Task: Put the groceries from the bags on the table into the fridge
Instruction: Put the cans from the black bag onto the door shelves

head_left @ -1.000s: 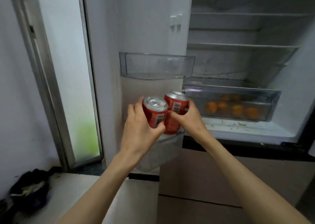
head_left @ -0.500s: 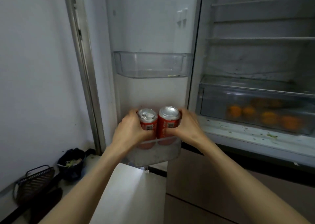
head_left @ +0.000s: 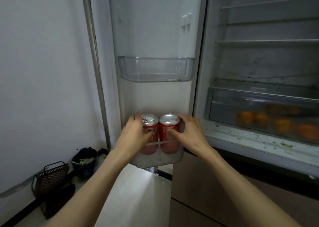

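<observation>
Left hand (head_left: 136, 133) wraps left red metal drink can (head_left: 149, 128); right hand (head_left: 187, 131) wraps right red metal drink can (head_left: 169, 128). Both cans upright, side by side in low clear plastic door bin (head_left: 158, 159), so they stay standing.

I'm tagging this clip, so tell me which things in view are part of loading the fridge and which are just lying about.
Part of the job:
left can, gripped by the left hand
right can, gripped by the right hand
lower door bin, holding both cans
oranges in the crisper drawer

Lying about:
wire basket
dark bag
upper door bin
</observation>
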Motion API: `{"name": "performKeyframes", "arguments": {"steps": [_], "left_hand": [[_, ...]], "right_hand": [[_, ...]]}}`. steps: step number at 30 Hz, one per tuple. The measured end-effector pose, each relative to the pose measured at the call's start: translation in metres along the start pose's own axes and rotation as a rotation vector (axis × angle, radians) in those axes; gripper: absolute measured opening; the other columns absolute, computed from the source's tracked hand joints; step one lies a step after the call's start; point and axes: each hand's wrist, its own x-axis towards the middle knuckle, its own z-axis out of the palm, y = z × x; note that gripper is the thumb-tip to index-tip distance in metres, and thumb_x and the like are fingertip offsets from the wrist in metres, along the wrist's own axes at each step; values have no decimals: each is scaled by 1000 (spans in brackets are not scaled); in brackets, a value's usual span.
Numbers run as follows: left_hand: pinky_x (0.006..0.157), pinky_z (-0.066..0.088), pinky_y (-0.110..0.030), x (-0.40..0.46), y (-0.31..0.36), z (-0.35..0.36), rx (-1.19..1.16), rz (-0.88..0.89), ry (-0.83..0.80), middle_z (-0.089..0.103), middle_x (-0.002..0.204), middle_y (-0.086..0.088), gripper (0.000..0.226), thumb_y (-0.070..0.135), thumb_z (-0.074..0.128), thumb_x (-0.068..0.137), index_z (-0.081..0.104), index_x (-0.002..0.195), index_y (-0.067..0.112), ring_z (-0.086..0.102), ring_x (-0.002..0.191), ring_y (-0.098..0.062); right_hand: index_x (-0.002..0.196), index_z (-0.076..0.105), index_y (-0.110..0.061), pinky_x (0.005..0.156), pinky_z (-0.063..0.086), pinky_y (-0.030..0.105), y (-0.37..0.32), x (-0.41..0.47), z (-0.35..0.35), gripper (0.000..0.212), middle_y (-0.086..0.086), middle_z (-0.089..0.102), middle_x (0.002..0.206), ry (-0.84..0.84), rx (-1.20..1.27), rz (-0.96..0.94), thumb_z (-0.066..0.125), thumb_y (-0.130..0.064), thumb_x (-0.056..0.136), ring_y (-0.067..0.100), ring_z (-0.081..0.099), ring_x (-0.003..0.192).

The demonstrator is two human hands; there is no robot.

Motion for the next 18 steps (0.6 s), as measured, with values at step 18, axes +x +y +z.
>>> {"name": "performKeyframes", "arguments": {"steps": [18], "left_hand": [[107,36,-45,-102,-65,-73,238,333,265,40,143,-11,56,39,40,91,34,140,13,38,132,-25]], "right_hand": [[139,37,-16,111,21,38,-82,-69,54,63,9,42,142,166,-130,-384,42,-48,85,25,37,133]]}}
